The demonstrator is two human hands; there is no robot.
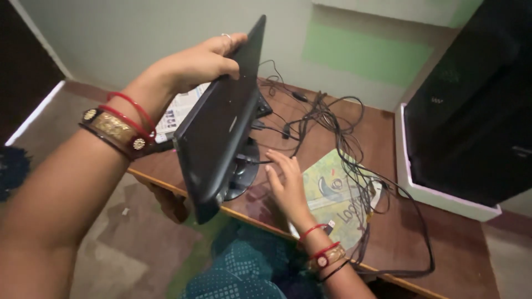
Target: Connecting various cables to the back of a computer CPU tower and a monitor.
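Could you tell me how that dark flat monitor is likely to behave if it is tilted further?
The monitor looks rigid and top-heavy on its small round base, so it may tip. The left hand grips only its top edge; cables at its back could tug.

The monitor [219, 119] is standing tilted on its base [244, 169] at the counter's [443, 243] front-left edge — the left hand [202, 61] is gripping its top edge, the right hand [285, 185] is lying flat just right of the base. Cables [338, 130] are trailing behind and right, crossing a book [327, 191]. A tower [471, 105] is sitting far right — papers [177, 113] are lying behind the monitor.
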